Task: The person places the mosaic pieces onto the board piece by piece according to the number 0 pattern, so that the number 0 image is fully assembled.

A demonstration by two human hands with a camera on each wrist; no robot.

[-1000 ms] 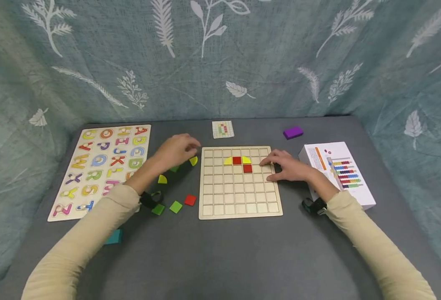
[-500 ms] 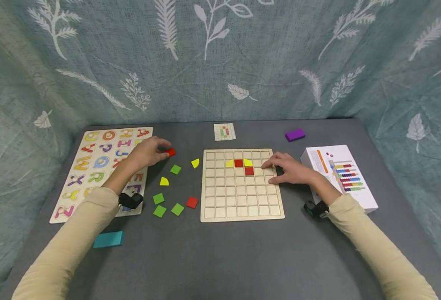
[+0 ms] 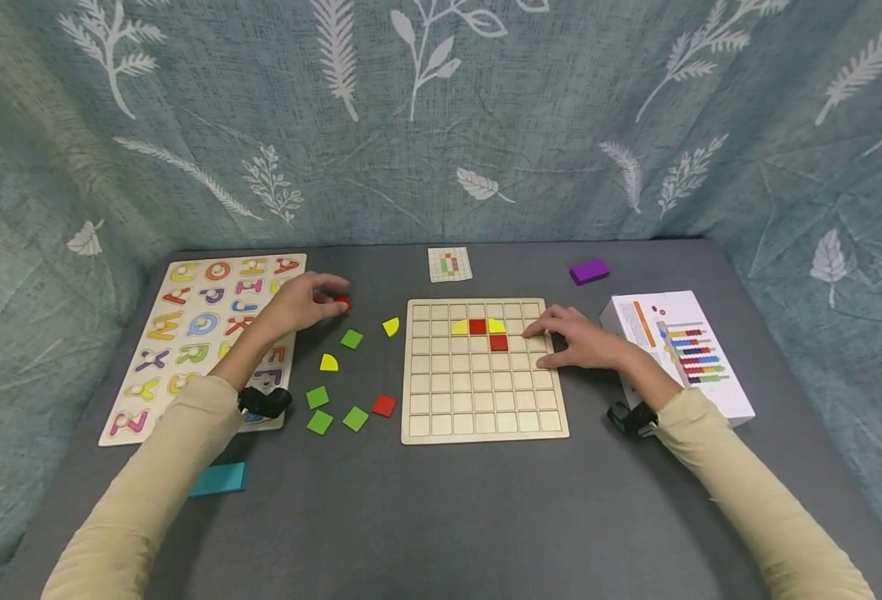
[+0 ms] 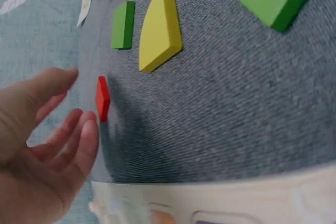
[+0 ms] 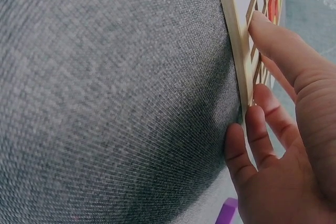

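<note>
My left hand (image 3: 302, 302) is over the table by the letter board's top right corner, thumb and fingers spread apart. A red square tile (image 4: 103, 99) lies just beyond its fingertips in the left wrist view. My right hand (image 3: 576, 337) rests on the right edge of the wooden grid board (image 3: 482, 387), thumb and fingertips on its cells and rim. On the board sit two red squares, one of them the upper red tile (image 3: 477, 327), between a left yellow quarter-circle (image 3: 459, 327) and a right yellow quarter-circle (image 3: 496, 326).
Several green square tiles (image 3: 355, 418), two loose yellow quarter-circles (image 3: 391, 327) and another red tile (image 3: 384, 406) lie left of the grid. Around them are a letter puzzle board (image 3: 144, 358), teal block (image 3: 219, 479), pattern card (image 3: 449, 265), purple block (image 3: 589, 272) and white abacus box (image 3: 681, 350).
My left hand has moved left from beside the grid board's upper left corner to the red tile near the letter board. My right hand has stayed on the grid board's edge.
</note>
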